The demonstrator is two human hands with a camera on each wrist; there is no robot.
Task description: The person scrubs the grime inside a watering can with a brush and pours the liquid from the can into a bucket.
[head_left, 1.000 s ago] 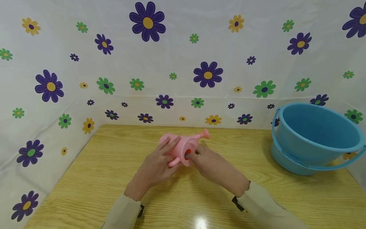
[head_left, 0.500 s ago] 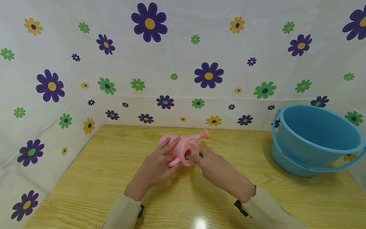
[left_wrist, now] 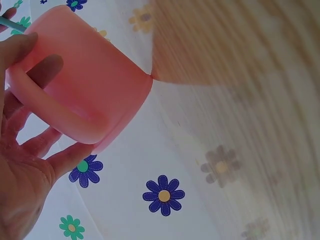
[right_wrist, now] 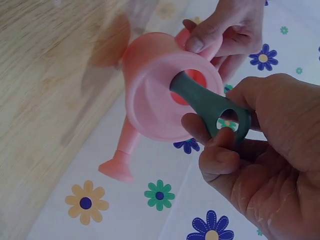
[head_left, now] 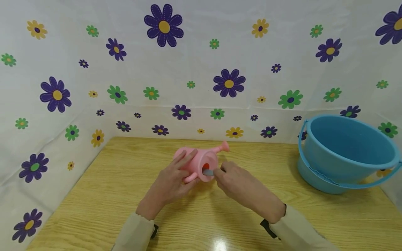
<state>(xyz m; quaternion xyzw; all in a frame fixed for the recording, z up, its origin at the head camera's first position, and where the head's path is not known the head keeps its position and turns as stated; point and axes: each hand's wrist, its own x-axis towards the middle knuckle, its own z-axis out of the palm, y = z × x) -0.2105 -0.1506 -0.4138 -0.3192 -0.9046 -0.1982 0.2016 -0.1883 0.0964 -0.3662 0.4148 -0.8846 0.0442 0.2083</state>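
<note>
While in right hand's (head_left: 236,181) pinch, tool (right_wrist: 201,99) partway inside can (left_wrist: 95,72) in left hand's (head_left: 170,184) grip.

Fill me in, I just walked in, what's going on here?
A person is working with both hands over a wooden table. The left hand holds a tipped-over pink watering can around its handle. The right hand grips a grey-green tool by its end with a hole, while the other end reaches inside the can's opening. Something red shows in there too. A blue bucket stands off to the right.
</note>
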